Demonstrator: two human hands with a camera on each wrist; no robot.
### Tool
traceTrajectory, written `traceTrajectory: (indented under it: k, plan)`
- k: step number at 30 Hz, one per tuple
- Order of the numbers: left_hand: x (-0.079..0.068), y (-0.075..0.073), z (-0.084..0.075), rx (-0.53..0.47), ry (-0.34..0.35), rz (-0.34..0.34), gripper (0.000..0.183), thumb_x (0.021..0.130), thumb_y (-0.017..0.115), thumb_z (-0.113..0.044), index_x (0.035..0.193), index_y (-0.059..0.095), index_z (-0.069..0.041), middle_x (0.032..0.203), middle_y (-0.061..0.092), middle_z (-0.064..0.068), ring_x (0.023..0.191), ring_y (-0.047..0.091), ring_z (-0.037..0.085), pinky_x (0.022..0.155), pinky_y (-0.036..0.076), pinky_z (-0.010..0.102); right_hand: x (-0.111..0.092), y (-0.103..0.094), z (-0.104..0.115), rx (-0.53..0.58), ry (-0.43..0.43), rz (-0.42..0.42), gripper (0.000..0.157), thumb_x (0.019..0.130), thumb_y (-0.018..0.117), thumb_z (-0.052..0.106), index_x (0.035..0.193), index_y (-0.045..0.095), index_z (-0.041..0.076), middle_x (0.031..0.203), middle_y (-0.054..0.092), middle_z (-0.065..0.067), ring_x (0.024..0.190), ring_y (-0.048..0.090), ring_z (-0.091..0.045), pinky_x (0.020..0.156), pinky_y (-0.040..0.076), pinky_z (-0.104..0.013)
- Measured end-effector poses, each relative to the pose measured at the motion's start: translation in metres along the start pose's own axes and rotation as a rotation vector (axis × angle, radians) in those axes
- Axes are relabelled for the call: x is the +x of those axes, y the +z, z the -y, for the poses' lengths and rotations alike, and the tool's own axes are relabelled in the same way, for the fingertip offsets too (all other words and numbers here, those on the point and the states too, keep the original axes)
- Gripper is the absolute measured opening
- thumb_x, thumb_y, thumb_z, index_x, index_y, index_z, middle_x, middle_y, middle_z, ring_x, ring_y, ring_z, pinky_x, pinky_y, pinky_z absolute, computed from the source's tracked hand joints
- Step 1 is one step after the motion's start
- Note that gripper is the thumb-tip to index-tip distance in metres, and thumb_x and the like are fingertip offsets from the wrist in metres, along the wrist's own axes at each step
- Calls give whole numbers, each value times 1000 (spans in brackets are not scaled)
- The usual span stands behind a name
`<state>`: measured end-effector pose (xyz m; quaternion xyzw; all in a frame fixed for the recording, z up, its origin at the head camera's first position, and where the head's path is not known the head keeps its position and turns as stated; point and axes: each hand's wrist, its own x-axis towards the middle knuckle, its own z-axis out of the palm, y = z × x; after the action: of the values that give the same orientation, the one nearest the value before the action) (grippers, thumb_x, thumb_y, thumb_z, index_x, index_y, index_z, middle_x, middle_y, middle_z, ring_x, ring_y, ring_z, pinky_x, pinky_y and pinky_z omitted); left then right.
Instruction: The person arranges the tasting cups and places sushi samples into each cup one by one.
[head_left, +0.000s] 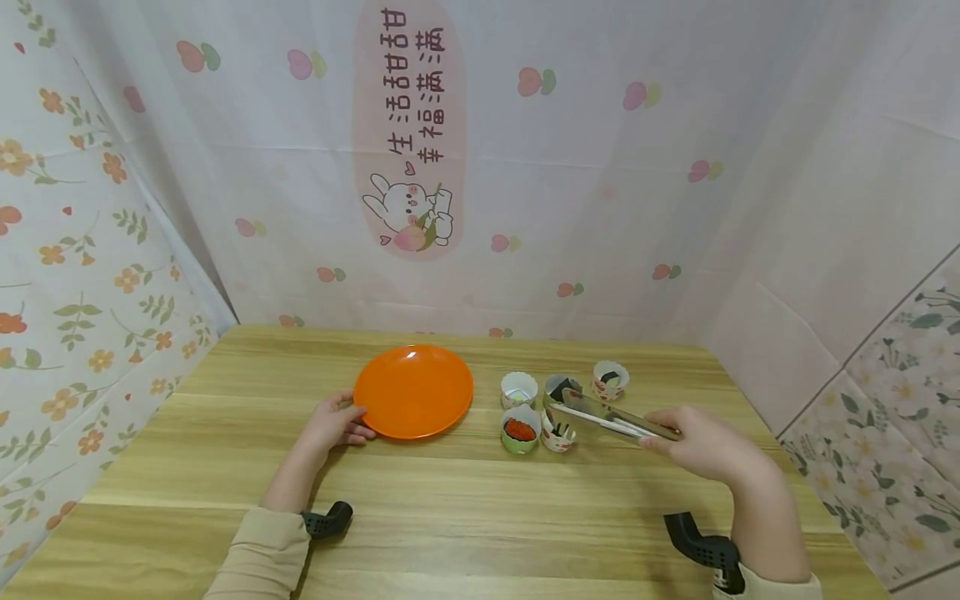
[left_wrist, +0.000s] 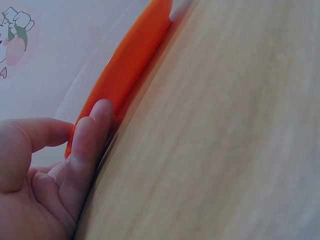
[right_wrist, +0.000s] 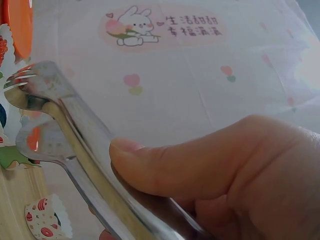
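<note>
In the head view, my left hand (head_left: 336, 422) pinches the near-left rim of an orange plate (head_left: 415, 392). The left wrist view shows the thumb above the plate (left_wrist: 131, 57) and fingers beneath its edge. My right hand (head_left: 699, 442) grips metal tongs (head_left: 626, 422), whose forked tip shows in the right wrist view. The tips hang over a patterned paper cup (head_left: 558, 440); whether they touch its contents cannot be told. Beside it sits a green cup (head_left: 519, 445) with a red topping. Behind are a white cup (head_left: 518, 386) and a cup with a dark-wrapped piece (head_left: 562, 388).
Another patterned paper cup (head_left: 611, 381) stands apart at the back right, with a dark-wrapped piece inside. The wooden table (head_left: 465, 517) meets a printed cloth (head_left: 600, 208) along its back. Floral cloth (head_left: 90, 275) hangs at the left side.
</note>
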<state>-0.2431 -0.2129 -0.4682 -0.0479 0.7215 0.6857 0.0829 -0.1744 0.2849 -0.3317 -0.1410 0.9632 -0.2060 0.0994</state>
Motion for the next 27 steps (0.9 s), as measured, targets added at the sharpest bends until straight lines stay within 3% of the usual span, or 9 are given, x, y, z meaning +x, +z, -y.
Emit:
traceTrajectory:
  k: [15,27]
  plan:
    - [0,0,0,-11,10,12,47,101,45,-6,141,27,11,81,66,9,64,68,17,59,56,26,1,-1,3,-24,10,-25,72,92,58,50,134,48,-9,129,51,-30,116,48,-49,86,43,-62]
    - [-2,0,-1,0,4,6,49,101,45,-7,142,26,11,85,66,10,65,68,18,60,56,26,4,2,6,-12,5,-93,69,93,61,43,134,47,-10,106,65,-16,95,62,-32,78,49,-56]
